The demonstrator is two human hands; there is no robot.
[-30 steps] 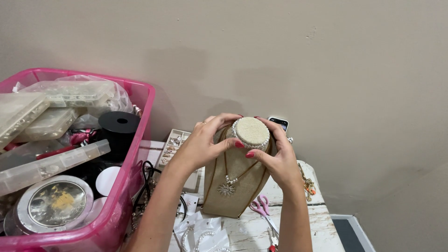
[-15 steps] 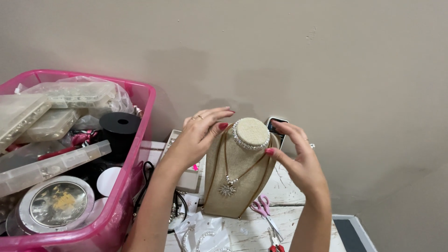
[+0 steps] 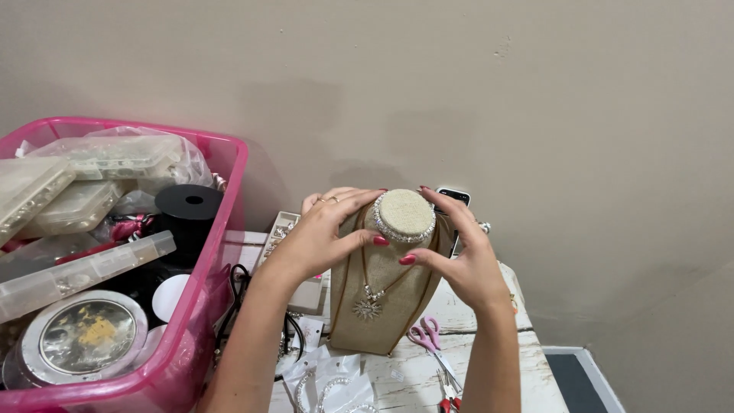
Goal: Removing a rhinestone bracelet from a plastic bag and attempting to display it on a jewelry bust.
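A tan fabric necklace bust [image 3: 382,325] stands on a small white table. A sparkling choker [image 3: 403,232] circles its neck, and a gold chain with a starburst pendant [image 3: 368,307] hangs down its front. My left hand [image 3: 325,233] cups the left side of the neck, thumb on the choker. My right hand [image 3: 459,256] wraps the right side, thumb tip touching the bust just under the choker. Both hands have red nails.
A pink plastic bin [image 3: 195,336] at left holds clear bead boxes, a black spool [image 3: 189,208] and a round tin [image 3: 84,339]. Pink scissors [image 3: 425,336] and red-handled pliers [image 3: 449,394] lie on the white table [image 3: 535,375]. A phone [image 3: 454,197] leans behind the bust by the beige wall.
My hands had drawn apart from the bust half a second ago; now both have closed back in around its neck and the choker.
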